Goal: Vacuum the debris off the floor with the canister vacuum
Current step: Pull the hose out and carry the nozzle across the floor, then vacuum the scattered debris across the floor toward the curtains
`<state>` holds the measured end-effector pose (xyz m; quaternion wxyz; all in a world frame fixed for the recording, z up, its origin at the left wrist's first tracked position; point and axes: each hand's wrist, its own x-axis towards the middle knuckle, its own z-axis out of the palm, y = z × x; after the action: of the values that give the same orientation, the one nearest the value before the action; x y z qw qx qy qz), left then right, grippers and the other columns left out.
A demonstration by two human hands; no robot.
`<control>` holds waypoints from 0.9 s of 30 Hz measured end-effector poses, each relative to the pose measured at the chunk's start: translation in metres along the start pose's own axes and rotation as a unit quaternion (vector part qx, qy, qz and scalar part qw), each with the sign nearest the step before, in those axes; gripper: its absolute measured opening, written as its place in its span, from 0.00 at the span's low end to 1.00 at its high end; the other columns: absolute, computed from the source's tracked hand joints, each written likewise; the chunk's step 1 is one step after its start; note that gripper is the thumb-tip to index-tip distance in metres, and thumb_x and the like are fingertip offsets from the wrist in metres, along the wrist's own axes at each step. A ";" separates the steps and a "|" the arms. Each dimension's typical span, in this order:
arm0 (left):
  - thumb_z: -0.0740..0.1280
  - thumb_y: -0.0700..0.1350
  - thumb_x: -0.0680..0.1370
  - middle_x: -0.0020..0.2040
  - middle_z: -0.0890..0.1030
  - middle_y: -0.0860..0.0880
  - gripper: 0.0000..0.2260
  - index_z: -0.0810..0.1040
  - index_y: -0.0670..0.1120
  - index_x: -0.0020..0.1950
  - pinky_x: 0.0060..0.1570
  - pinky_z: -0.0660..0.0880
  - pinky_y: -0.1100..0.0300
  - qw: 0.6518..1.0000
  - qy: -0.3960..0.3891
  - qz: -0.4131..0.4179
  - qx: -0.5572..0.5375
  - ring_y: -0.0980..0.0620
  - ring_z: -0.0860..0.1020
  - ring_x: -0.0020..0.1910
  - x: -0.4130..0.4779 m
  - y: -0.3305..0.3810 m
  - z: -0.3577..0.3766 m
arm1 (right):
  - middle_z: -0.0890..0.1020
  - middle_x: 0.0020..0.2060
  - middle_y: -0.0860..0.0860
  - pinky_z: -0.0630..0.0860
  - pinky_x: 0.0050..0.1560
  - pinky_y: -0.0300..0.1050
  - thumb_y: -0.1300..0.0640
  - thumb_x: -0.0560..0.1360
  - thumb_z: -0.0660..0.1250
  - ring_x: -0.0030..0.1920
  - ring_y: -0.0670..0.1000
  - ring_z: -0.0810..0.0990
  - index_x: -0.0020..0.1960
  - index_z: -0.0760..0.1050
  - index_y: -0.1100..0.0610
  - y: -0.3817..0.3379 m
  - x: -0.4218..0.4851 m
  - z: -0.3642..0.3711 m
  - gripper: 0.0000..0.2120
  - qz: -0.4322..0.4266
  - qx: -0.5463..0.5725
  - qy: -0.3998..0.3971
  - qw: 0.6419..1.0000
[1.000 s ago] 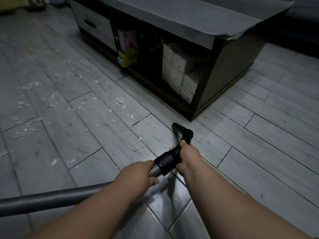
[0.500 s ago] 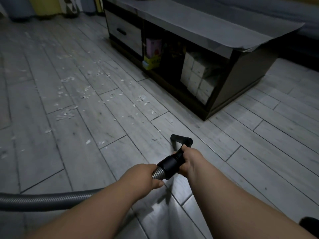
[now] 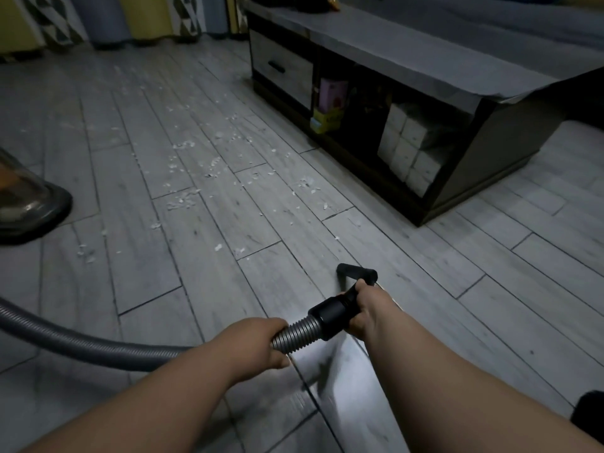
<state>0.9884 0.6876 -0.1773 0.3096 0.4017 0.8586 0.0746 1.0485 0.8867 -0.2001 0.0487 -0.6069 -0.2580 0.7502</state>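
The floor is gray wood planks, and it fills most of what I see. A long low cabinet stands on it at the far right, with a drawer at one end and open shelves holding white boxes. The vacuum sits at the left edge of the floor, and I can see only part of it. Its gray hose curves along the near left floor and comes up to my hands. My left hand is wrapped tight around the ribbed end of the hose. My right hand is closed around the black tube just past it, so my two hands are close together. The black nozzle sticks out beyond my right hand and sits low by the floor, near the cabinet's near corner. The debris is lots of small white bits spread over the middle of the floor, out past the nozzle and well apart from it, between the vacuum and the cabinet.
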 end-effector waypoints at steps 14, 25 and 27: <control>0.68 0.57 0.72 0.51 0.78 0.50 0.17 0.74 0.52 0.58 0.44 0.69 0.60 0.999 0.000 0.001 -0.051 0.50 0.76 0.49 -0.071 -0.026 0.013 | 0.76 0.54 0.59 0.81 0.35 0.58 0.53 0.79 0.63 0.48 0.63 0.80 0.72 0.57 0.45 0.078 -0.048 0.017 0.25 -0.125 -0.217 -0.053 0.967; 0.71 0.54 0.70 0.54 0.78 0.48 0.20 0.73 0.50 0.59 0.48 0.70 0.58 0.996 -0.042 -0.049 0.054 0.48 0.76 0.53 -0.119 -0.063 -0.017 | 0.75 0.56 0.62 0.80 0.34 0.64 0.54 0.79 0.62 0.47 0.66 0.80 0.71 0.60 0.50 0.098 -0.064 0.040 0.22 -0.098 -0.222 -0.079 0.967; 0.69 0.51 0.71 0.52 0.78 0.48 0.16 0.73 0.49 0.55 0.45 0.69 0.58 0.996 -0.033 -0.060 0.051 0.48 0.76 0.51 -0.129 -0.060 -0.009 | 0.76 0.55 0.62 0.79 0.31 0.61 0.54 0.79 0.62 0.46 0.64 0.80 0.70 0.60 0.50 0.107 -0.062 0.038 0.21 -0.103 -0.232 -0.084 0.964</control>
<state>1.0075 0.5540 -0.1321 0.3211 0.3673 0.8729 -0.0016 1.0544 0.7579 -0.1877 -0.0383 -0.5063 -0.4893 0.7091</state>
